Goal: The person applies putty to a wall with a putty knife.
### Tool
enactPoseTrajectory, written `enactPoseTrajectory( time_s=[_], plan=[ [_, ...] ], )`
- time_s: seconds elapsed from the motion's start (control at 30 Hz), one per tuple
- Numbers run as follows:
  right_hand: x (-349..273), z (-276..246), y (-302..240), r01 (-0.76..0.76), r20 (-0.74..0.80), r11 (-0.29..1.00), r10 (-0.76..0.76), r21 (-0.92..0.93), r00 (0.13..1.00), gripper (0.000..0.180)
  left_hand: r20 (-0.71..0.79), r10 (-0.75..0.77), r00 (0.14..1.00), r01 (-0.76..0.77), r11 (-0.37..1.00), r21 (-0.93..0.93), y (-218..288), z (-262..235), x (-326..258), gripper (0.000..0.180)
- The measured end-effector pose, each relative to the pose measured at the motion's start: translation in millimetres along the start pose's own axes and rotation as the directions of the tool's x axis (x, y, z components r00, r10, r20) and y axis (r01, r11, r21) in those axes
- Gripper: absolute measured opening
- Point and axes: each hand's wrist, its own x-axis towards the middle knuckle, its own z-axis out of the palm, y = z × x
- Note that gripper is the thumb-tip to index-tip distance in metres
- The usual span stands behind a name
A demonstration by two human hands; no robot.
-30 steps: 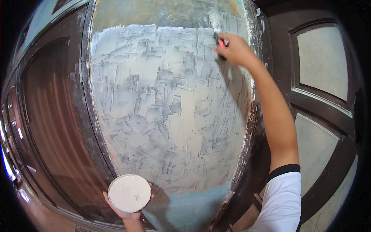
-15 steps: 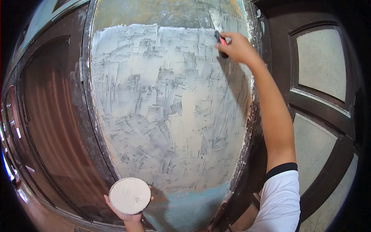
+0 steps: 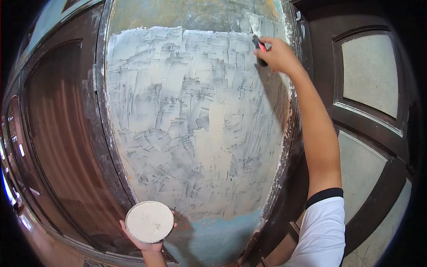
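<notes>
My right hand (image 3: 278,55) grips a putty knife (image 3: 260,50) by its black and red handle, high on the right side of the wall panel (image 3: 191,111). The blade points up and lies against the surface there. Whitish filler in rough, overlapping strokes covers most of the panel, with grey showing through. Low on the left, my left hand (image 3: 149,246) supports a round tub of pale filler (image 3: 150,222) from below, its fingers around the sides. The filler's top is mostly smooth, with a small rough mark.
Worn, paint-spotted wooden posts edge the panel on the left (image 3: 101,89) and right (image 3: 287,133). A dark framed door with glass and a curtain (image 3: 60,133) stands at left. Another dark door with pale panels (image 3: 371,73) is at right. Bare blue-green wall (image 3: 222,236) shows below the filler.
My right hand and the putty knife have shifted slightly to the right along the top of the filler. My left hand holds the tub in nearly the same place.
</notes>
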Motion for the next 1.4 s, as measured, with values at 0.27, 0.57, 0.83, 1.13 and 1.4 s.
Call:
enactPoseTrajectory(
  time_s=[0.27, 0.57, 0.83, 1.13, 1.4],
  plan=[
    [-65, 7, 9, -0.038, 0.038, 0.999, 0.039, -0.019, 0.999, 0.059, -0.070, 0.025, 0.997, -0.025, 1.000, 0.003, 6, 6, -6, 0.101],
    [-19, 17, 36, 0.075, -0.056, 0.997, -0.076, -0.022, 0.995, 0.064, -0.048, -0.007, 0.999, 0.006, 1.000, -0.027, -1, 5, -3, 0.100],
    [-45, 1, 16, 0.102, -0.165, 0.994, -0.109, -0.049, 0.980, 0.058, -0.069, 0.008, 0.998, -0.011, 0.999, -0.040, -2, 9, -5, 0.099],
    [-61, 30, 50, 0.124, -0.084, 0.991, -0.129, -0.059, 0.988, 0.059, -0.060, 0.010, 0.998, -0.013, 0.999, -0.039, -7, 1, -4, 0.099],
    [-22, -12, 12, 0.017, -0.104, 0.999, -0.013, 0.038, 0.994, 0.055, -0.079, 0.004, 0.997, -0.002, 1.000, 0.016, -11, 3, 0, 0.101]
  ],
)
